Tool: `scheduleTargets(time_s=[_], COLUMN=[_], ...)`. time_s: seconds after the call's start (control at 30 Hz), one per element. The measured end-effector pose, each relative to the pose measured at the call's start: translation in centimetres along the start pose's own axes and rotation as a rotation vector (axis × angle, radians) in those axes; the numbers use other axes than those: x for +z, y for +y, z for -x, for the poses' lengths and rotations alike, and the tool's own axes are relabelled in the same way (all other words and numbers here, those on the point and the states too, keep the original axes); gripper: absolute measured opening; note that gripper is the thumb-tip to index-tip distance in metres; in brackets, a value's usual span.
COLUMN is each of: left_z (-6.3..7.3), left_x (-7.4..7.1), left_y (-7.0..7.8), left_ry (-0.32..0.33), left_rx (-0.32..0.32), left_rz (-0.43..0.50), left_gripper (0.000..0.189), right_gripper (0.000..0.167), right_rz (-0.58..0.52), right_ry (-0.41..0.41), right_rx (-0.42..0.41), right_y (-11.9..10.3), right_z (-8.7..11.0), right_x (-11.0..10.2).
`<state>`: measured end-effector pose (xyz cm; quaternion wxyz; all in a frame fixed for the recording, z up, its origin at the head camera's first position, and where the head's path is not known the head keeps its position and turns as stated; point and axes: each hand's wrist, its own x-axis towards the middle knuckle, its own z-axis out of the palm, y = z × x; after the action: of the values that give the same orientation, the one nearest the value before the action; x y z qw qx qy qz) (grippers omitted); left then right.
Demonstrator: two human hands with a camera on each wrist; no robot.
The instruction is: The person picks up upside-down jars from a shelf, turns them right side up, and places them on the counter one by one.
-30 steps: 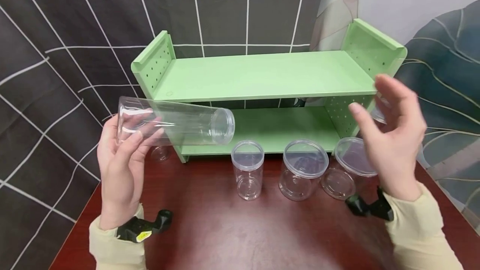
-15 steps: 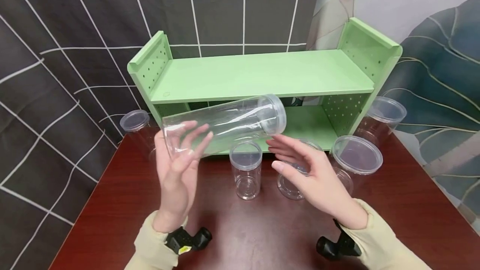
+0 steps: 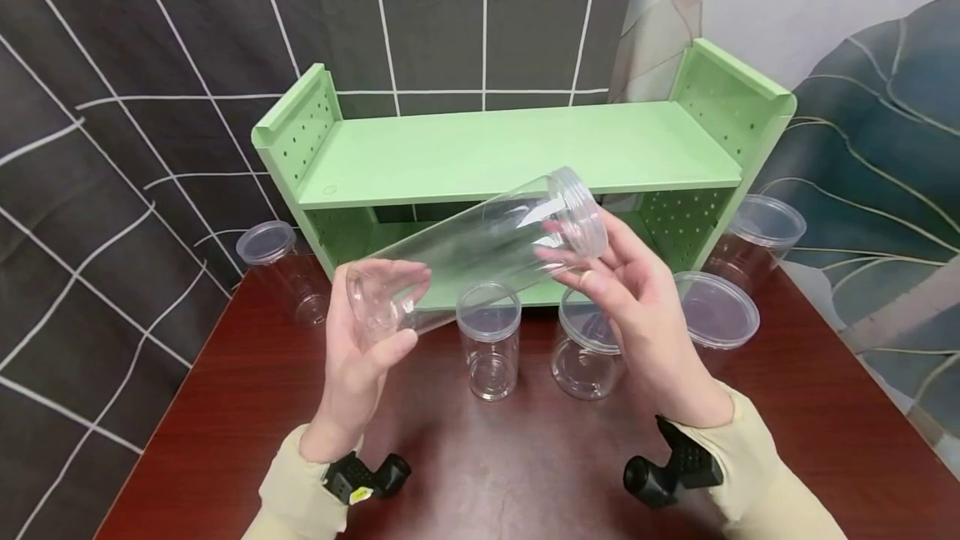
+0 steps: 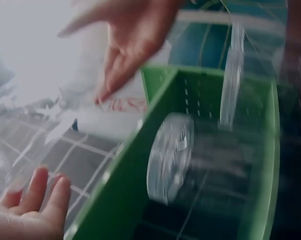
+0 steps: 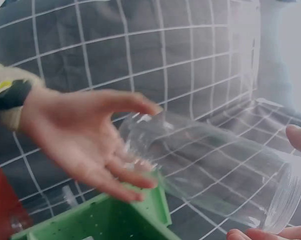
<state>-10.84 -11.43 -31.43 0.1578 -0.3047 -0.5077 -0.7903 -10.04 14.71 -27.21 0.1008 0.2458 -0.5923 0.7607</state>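
A tall clear plastic jar (image 3: 480,248) with a screw lid is held in the air, tilted, its lid end up and to the right. My left hand (image 3: 348,365) holds the base end, fingers behind it and thumb in front. At the lid end, my right hand (image 3: 656,323) grips around the lid, its fingertips visible through the clear wall. The right wrist view shows the same jar (image 5: 215,160) spanning both hands, and it looks see-through. Behind and below it, a slim lidded jar (image 3: 491,361) and a wider lidded jar (image 3: 581,361) stand on the table.
A green two-tier shelf (image 3: 517,148) stands at the back of the dark red table (image 3: 480,473). More lidded jars stand by its sides: one at left (image 3: 267,242), a wide one (image 3: 716,311) and another (image 3: 765,222) at right. A grid-patterned cloth (image 3: 442,32) hangs behind.
My left hand has carried the tall jar rightward, and its lid end has tipped up. My right hand has come in from the right and taken hold of the lid end.
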Motion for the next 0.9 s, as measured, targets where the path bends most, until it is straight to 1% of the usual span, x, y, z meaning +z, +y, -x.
scheduleTargets(time_s=[0.17, 0.27, 0.33, 0.37, 0.4, 0.43, 0.47, 0.5, 0.53, 0.57, 0.6, 0.67, 0.73, 0.8, 0.87, 0.9], left_z=[0.1, -0.1, -0.3, -0.3, -0.4, -0.6, -0.7, -0.9, -1.1, -1.4, -1.6, -2.1, -2.6, -3.2, -3.9, -4.2], left_x=[-1.8, -2.5, -2.9, -3.1, -3.4, -3.6, -3.8, -4.0, -4.2, -4.3, -4.4, -4.7, -5.0, -5.5, -6.2, -6.6], left_y=[-0.1, -0.2, -0.1, 0.0, 0.0, 0.2, 0.4, 0.6, 0.9, 1.2, 1.6, 2.3, 3.0, 3.5, 3.7, 3.7], left_ry=[-0.065, -0.114, -0.144, -0.154, -0.158, -0.153, -0.134, -0.107, -0.064, -0.007, 0.061, 0.213, 0.352, 0.454, 0.504, 0.524], left_rx=[-0.079, -0.091, -0.088, -0.075, -0.05, -0.02, 0.01, 0.048, 0.091, 0.133, 0.168, 0.214, 0.237, 0.233, 0.226, 0.21], left_rz=[-0.228, -0.358, -0.426, -0.44, -0.43, -0.406, -0.367, -0.321, -0.278, -0.239, -0.212, -0.193, -0.202, -0.218, -0.272, -0.301], left_gripper=[0.074, 0.087, 0.092, 0.094, 0.095, 0.095, 0.096, 0.097, 0.096, 0.092, 0.084, 0.067, 0.056, 0.051, 0.049, 0.049], right_gripper=[0.061, 0.062, 0.061, 0.062, 0.062, 0.064, 0.066, 0.068, 0.071, 0.073, 0.076, 0.08, 0.083, 0.085, 0.086, 0.087], right_rz=[-0.046, -0.056, -0.057, -0.05, -0.042, -0.035, -0.02, -0.005, 0.013, 0.032, 0.047, 0.071, 0.078, 0.071, 0.064, 0.061], right_ry=[0.016, 0.031, 0.036, 0.034, 0.032, 0.031, 0.027, 0.025, 0.023, 0.019, 0.017, 0.005, -0.018, -0.044, -0.07, -0.082], right_rx=[0.002, 0.006, 0.009, 0.008, 0.008, 0.011, 0.017, 0.019, 0.021, 0.022, 0.022, 0.014, -0.002, -0.022, -0.04, -0.049], right_y=[-0.8, -1.3, -1.6, -1.7, -1.8, -1.7, -1.7, -1.6, -1.5, -1.4, -1.3, -1.1, -0.9, -0.7, -0.5, -0.4], right_z=[-0.6, -0.7, -0.6, -0.6, -0.6, -0.6, -0.5, -0.5, -0.5, -0.5, -0.4, -0.4, -0.4, -0.3, -0.3, -0.3], right_x=[0.2, 0.3, 0.5, 0.6, 0.7, 0.8, 0.9, 1.0, 1.1, 1.3, 1.4, 1.7, 2.1, 2.5, 2.9, 3.1])
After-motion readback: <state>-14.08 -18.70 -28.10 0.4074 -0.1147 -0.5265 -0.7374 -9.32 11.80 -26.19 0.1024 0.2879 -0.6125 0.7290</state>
